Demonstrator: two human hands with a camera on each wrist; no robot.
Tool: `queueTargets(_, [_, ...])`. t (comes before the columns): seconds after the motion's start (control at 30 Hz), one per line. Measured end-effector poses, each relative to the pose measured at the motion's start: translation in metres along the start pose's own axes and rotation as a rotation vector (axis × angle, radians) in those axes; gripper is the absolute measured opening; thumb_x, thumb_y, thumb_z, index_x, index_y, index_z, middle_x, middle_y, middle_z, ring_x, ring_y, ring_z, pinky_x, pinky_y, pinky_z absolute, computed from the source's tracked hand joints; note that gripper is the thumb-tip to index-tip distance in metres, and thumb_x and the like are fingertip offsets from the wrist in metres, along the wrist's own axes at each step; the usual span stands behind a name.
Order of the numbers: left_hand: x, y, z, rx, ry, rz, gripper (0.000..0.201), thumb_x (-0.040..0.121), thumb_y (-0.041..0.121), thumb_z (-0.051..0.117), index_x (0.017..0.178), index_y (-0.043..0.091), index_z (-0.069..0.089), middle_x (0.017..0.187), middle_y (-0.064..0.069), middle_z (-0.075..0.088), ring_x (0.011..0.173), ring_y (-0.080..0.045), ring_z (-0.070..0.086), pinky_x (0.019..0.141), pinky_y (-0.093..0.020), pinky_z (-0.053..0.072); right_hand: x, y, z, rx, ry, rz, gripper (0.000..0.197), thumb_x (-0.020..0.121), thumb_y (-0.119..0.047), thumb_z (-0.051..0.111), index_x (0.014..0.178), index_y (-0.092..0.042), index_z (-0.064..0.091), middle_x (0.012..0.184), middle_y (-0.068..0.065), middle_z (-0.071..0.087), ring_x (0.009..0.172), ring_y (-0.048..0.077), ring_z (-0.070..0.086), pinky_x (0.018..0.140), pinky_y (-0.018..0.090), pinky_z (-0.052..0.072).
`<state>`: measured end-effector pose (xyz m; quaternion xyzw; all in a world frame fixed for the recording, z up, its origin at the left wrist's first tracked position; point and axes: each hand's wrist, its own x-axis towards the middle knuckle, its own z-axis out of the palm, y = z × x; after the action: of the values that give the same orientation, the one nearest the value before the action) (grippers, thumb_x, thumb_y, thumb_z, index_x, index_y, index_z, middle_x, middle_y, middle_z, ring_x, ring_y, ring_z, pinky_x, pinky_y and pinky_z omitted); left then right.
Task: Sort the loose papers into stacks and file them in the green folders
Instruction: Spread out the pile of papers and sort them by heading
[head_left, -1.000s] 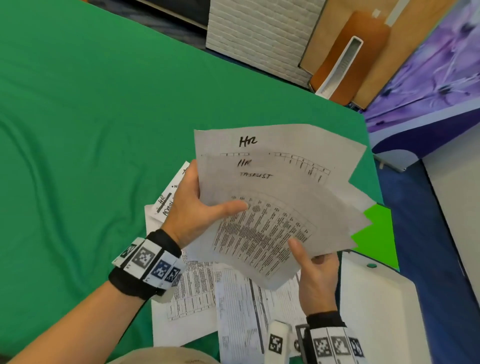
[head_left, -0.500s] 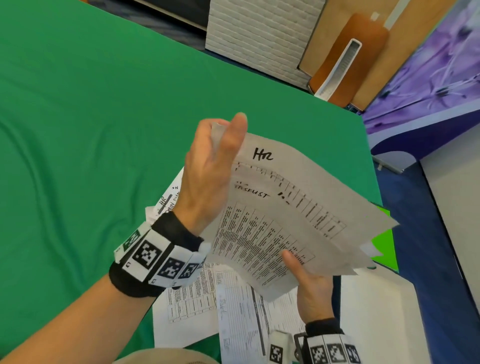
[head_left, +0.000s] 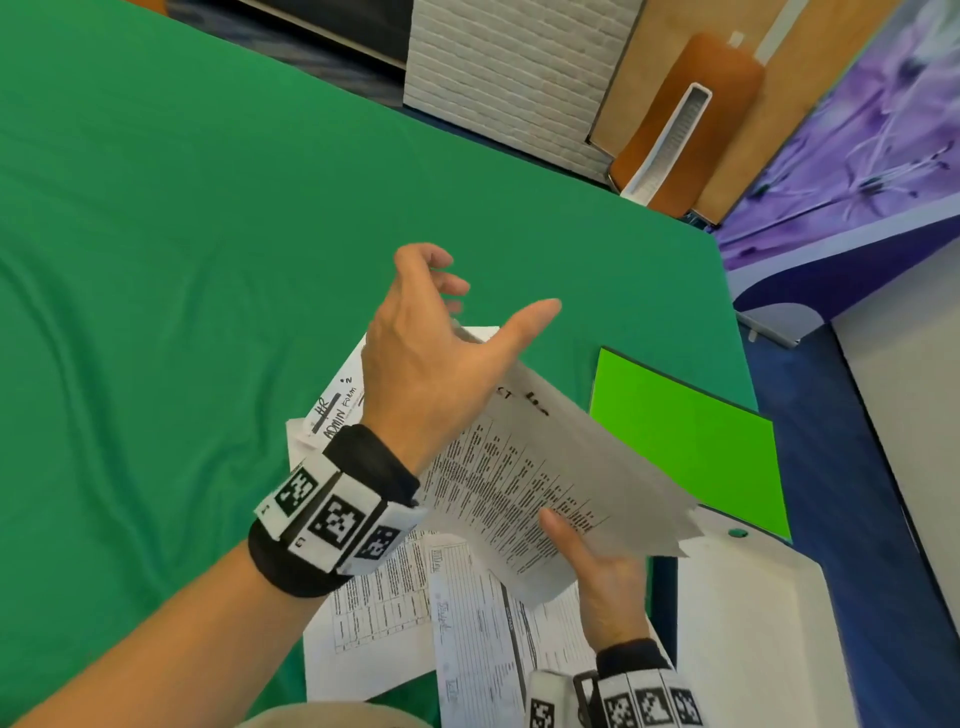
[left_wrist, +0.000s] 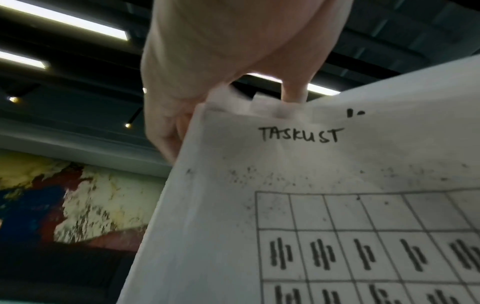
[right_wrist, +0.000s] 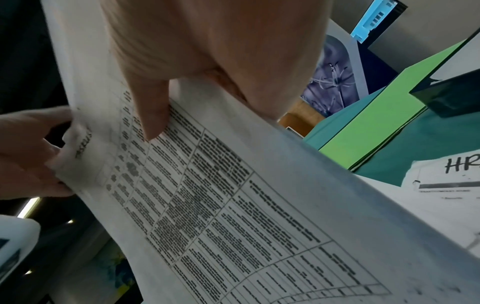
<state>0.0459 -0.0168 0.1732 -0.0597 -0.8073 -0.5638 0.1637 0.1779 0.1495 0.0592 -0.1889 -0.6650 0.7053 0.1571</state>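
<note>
My right hand (head_left: 569, 538) grips the lower edge of a stack of printed papers (head_left: 545, 467), thumb on the top sheet, held tilted above the table. The top sheet reads "TASKLIST" (left_wrist: 298, 135). My left hand (head_left: 498, 301) is at the stack's upper edge with thumb stretched out and fingers loosely spread; its fingers (left_wrist: 166, 135) touch the edge from behind without pinching it. A bright green folder (head_left: 685, 441) lies shut on the table to the right, just beyond the stack. More loose papers (head_left: 374, 603) lie under my hands, one marked "HR" (head_left: 332, 410).
A green cloth (head_left: 182, 312) covers the table. A white tray-like lid (head_left: 753, 634) sits at the front right, next to the folder. The table's right edge drops to a blue floor (head_left: 857, 467). Boards and a brick-pattern panel (head_left: 509, 78) lean beyond the far edge.
The fanned sheets have been gathered into one stack and lowered to the right. My left hand let go of the fan's side and moved to the top edge. The green folder is now uncovered.
</note>
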Motion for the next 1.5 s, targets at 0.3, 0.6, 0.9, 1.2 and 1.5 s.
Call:
queueTargets(0.3, [-0.037, 0.018, 0.020, 0.503, -0.471, 0.753, 0.048, 0.097, 0.058, 0.040, 0.085, 0.024, 0.073, 0.088, 0.006, 0.071, 0.102, -0.016, 0.062, 0.110, -0.053, 0.027, 0.006, -0.001, 0.003, -0.072, -0.011, -0.043, 0.054, 0.064, -0.004, 0.086, 0.106, -0.025, 0.059, 0.091, -0.014, 0.073, 0.083, -0.001, 0.065, 0.070, 0.019, 0.053])
queueTargets(0.6, [-0.034, 0.021, 0.017, 0.121, -0.368, 0.778, 0.058, 0.082, 0.064, 0.056, 0.113, 0.017, 0.069, 0.118, 0.001, 0.066, 0.116, -0.013, 0.057, 0.114, -0.053, 0.021, 0.006, 0.000, 0.001, -0.103, 0.090, -0.015, 0.037, 0.077, 0.005, 0.073, 0.107, -0.012, 0.061, 0.089, 0.005, 0.069, 0.080, 0.015, 0.064, 0.064, 0.014, 0.051])
queueTargets(0.9, [0.004, -0.096, -0.013, -0.641, -0.504, -0.181, 0.115, 0.056, 0.079, 0.071, 0.148, 0.029, 0.025, 0.141, 0.002, 0.051, 0.124, -0.020, 0.056, 0.100, -0.041, 0.045, 0.006, 0.007, -0.001, 0.051, 0.130, 0.044, 0.040, 0.074, -0.006, 0.072, 0.110, -0.019, 0.061, 0.099, -0.006, 0.074, 0.090, 0.006, 0.069, 0.073, 0.018, 0.055])
queueTargets(1.2, [-0.048, -0.117, 0.038, -0.500, -0.385, -0.454, 0.061, 0.056, 0.034, 0.087, 0.109, 0.024, 0.059, 0.105, 0.001, 0.069, 0.102, -0.017, 0.067, 0.080, -0.035, 0.059, 0.010, 0.015, 0.005, 0.034, 0.173, 0.042, 0.037, 0.071, -0.006, 0.077, 0.103, -0.022, 0.067, 0.101, -0.004, 0.074, 0.094, 0.010, 0.069, 0.087, 0.036, 0.053])
queueTargets(1.5, [-0.029, -0.113, 0.029, -0.578, -0.336, -0.300, 0.071, 0.052, 0.036, 0.092, 0.113, 0.016, 0.061, 0.105, -0.001, 0.072, 0.098, -0.019, 0.069, 0.072, -0.033, 0.059, 0.018, 0.010, 0.001, 0.048, 0.080, -0.039, 0.046, 0.070, -0.002, 0.075, 0.107, -0.027, 0.065, 0.106, -0.003, 0.072, 0.102, 0.013, 0.066, 0.092, 0.036, 0.047])
